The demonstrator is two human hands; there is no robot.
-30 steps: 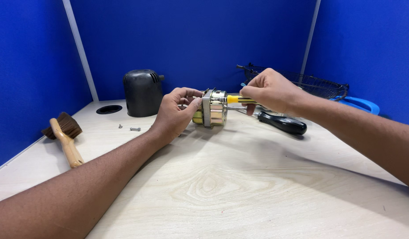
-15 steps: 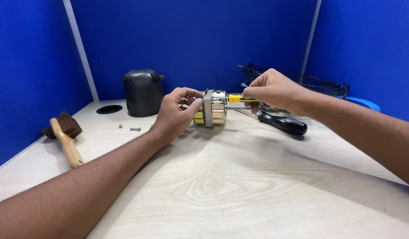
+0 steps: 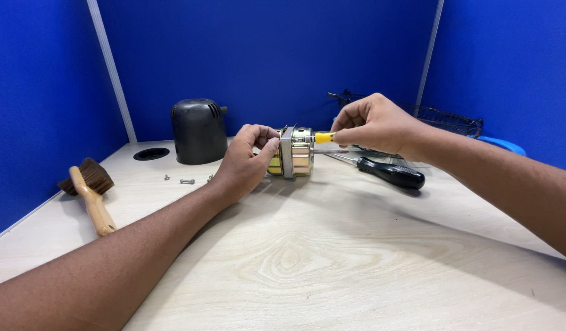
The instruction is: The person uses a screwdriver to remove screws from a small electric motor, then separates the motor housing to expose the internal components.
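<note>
Motor thing: small metal motor core (image 3: 293, 153), brass-and-silver, lying on its side just above the middle of the frame, resting on the pale wood desk (image 3: 332, 257).

Left hand: left hand (image 3: 246, 162) is cupped round the core's left end, fingers (image 3: 263, 136) curled over the top and clamped on it, thumb tucked in front.

Right hand: right hand (image 3: 375, 125) sits to the right of the core and a bit higher, fingers pinched shut on a yellow-handled screwdriver (image 3: 323, 137).

Key geometry: the driver lies roughly level, running left-right across the frame, tip pointing left into the core's right face. The core's long axis looks like the same line, so tool and part are pretty much in a row. Left hand is on the part; right hand only meets it through the tool.

Spare tool: a black-handled screwdriver (image 3: 384, 172) lies on the desk right of centre, under the right wrist, not touched.

Other bits: black domed cover (image 3: 199, 130) standing upper left of centre, a couple of loose screws (image 3: 186, 181) in front of it, wooden-handled brush (image 3: 90, 190) at far left, wire basket (image 3: 442, 119) upper right.

Hard to see: where the tip actually seats is hidden, can't tell if it's in a screw head. The core's left end is covered by the palm, and most of the yellow handle is buried in the right hand.
</note>
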